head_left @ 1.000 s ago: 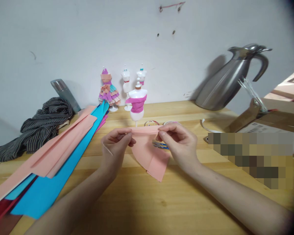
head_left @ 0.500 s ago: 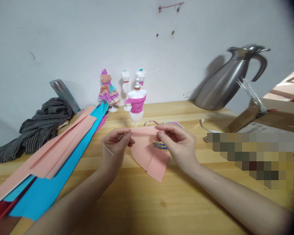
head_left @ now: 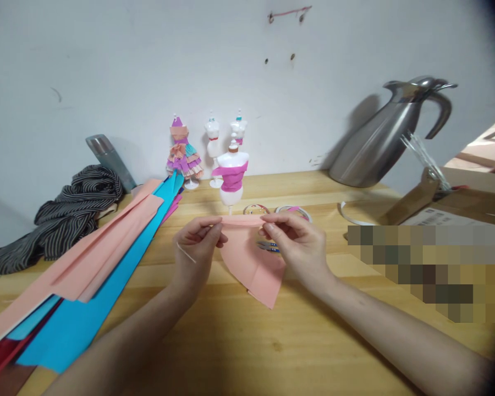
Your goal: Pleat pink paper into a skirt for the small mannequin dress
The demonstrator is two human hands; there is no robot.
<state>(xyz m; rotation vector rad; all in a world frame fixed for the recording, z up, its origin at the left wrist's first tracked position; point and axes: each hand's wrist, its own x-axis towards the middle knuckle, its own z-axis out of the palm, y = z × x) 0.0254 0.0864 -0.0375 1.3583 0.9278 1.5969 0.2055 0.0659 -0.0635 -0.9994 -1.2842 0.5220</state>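
Note:
Between my hands a narrow folded strip of peach crepe paper [head_left: 243, 221] is stretched level. My left hand [head_left: 196, 245] pinches its left end between thumb and fingers, and a thin pale strand lies across that wrist. At the other end my right hand [head_left: 299, 242] pinches the strip the same way. Below it a larger peach paper piece [head_left: 258, 275] lies on the table, its upper part hidden behind the strip. Blue-handled thread snips [head_left: 268, 246] rest beside my right fingers, partly covered. Just beyond stands a small white mannequin [head_left: 233, 160] wrapped in a magenta paper band [head_left: 233, 177].
Several crepe paper sheets [head_left: 107, 247] spread along the left, near a striped cloth [head_left: 78, 203]. A paper-dressed mannequin [head_left: 183, 151] stands by the wall with two white ones. Tape rolls [head_left: 303, 212] lie behind my right hand. A steel jug [head_left: 379, 132] and cardboard box [head_left: 457, 192] occupy the right.
My right hand has shifted slightly left, closer to my left hand, and the stretch of strip between them looks shorter. Both hands keep their pinch. The whole view has moved a little.

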